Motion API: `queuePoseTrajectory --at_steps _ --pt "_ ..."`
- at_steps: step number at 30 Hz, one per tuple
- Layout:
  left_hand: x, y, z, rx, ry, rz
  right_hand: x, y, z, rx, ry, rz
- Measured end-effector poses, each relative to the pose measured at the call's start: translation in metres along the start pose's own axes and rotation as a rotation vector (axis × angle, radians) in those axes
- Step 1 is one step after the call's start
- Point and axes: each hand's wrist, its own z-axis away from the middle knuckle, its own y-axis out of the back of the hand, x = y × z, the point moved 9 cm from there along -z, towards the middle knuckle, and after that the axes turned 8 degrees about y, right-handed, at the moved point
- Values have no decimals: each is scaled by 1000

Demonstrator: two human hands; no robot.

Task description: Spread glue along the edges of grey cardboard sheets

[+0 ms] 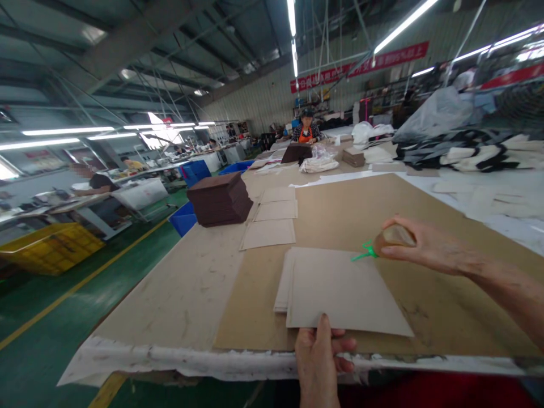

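My left hand grips the near edge of a light grey-beige sheet, thumb on top and fingers underneath. Beneath its left side, more sheets of the same kind stick out. My right hand is wrapped round a brownish squeeze bottle with a green nozzle. The bottle is tipped to the left, its nozzle over the sheet's far right corner; whether the tip touches cannot be made out. Brown board lies under the sheets.
Several similar sheets lie in a row farther back, beside a tall dark brown stack. Plastic bags and black and white fabric pieces cover the far side. A person in an orange apron is at the far end. A yellow bin stands left.
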Motion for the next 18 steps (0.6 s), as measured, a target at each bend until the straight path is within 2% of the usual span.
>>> queuePoseTrajectory --at_steps 4,8,11,18 --pt "1 0 2 6 7 1 19 14 17 42 -61 -7" --pt "2 0 2 9 -4 3 18 9 15 38 -63 -44" --pt "0 1 -1 12 -2 5 -2 -9 -1 0 -1 -59" --pt "-4 4 -8 -8 -26 15 -79 -47 -47 44 278 -73"
